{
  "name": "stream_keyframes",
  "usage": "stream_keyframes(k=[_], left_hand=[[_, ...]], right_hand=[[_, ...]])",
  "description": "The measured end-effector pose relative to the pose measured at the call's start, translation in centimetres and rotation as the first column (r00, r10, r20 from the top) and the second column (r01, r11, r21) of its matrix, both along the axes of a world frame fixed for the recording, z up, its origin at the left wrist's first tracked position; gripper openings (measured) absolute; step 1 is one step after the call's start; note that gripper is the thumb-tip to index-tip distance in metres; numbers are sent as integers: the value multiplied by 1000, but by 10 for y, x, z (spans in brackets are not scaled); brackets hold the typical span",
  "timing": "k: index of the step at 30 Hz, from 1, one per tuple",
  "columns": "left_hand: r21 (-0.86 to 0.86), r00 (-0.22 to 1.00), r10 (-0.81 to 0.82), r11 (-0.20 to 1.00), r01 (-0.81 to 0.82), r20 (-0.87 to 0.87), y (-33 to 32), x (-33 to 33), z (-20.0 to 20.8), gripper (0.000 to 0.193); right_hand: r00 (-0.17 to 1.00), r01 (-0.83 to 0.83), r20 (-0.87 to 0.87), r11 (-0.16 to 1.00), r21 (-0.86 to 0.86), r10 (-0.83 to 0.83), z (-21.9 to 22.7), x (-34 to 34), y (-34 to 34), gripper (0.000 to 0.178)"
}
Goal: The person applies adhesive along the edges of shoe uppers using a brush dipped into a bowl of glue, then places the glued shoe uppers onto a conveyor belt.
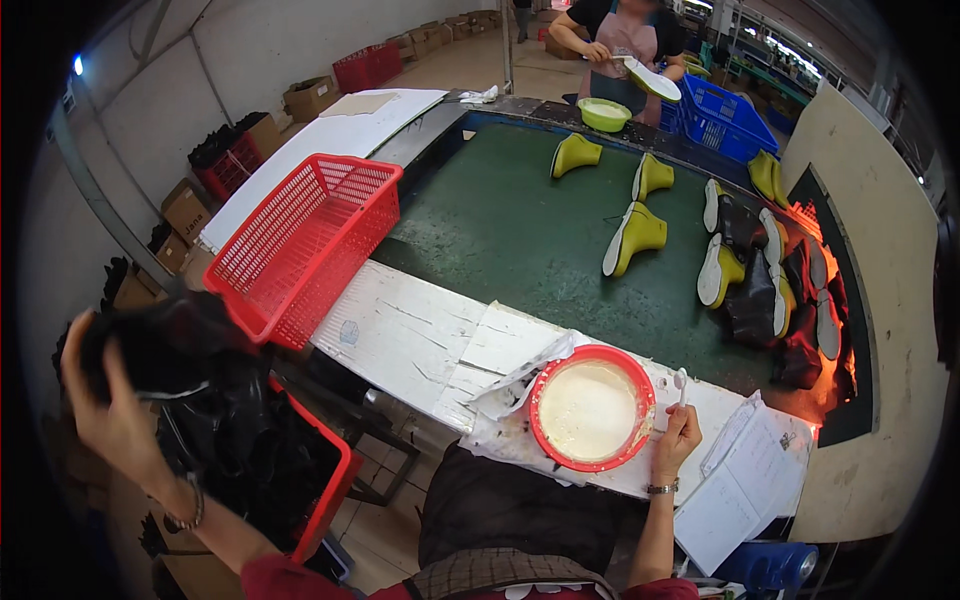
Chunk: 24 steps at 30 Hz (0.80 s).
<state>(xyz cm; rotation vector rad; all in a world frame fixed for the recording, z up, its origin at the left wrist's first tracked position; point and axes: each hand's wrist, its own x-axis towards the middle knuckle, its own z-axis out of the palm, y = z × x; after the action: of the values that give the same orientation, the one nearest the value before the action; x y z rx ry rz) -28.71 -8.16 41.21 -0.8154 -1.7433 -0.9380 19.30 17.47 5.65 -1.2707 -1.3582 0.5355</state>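
At the far left my left hand point(118, 425) grips a dark boot upper point(180, 345), lifted over a red crate point(325, 510) piled with black boot uppers point(245, 455). My right hand point(679, 440) is closed round a thin white brush point(681, 378) that points up, away from me. Left of that hand, a red bowl point(647, 400) holds creamy white paste point(588, 410). It rests on a stained cloth at the white bench edge point(400, 320).
An empty-looking red basket point(385, 185) stands at the left. Yellow boots point(635, 235) and dark ones lie on the green belt point(500, 220), some near a glowing heater opening point(835, 370). Papers point(735, 480) lie at right. Across the belt, a person point(630, 40) holds a boot by a green bowl point(605, 113).
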Motion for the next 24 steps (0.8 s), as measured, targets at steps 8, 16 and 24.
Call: stream_keyframes(k=[8,16,24], left_hand=[[-820,878,-371,369,437,301,246,-19,-130,32],[-419,490,-251,289,861,835,289,17,-277,116],[-622,727,-144,423,659,672,223,67,-300,123]], right_hand=[[1000,-3,-3,1000,-24,3,15,-4,5,39],[965,24,258,996,87,-45,67,29,-23,23],[700,-109,693,985,-133,171,106,-13,-36,14]])
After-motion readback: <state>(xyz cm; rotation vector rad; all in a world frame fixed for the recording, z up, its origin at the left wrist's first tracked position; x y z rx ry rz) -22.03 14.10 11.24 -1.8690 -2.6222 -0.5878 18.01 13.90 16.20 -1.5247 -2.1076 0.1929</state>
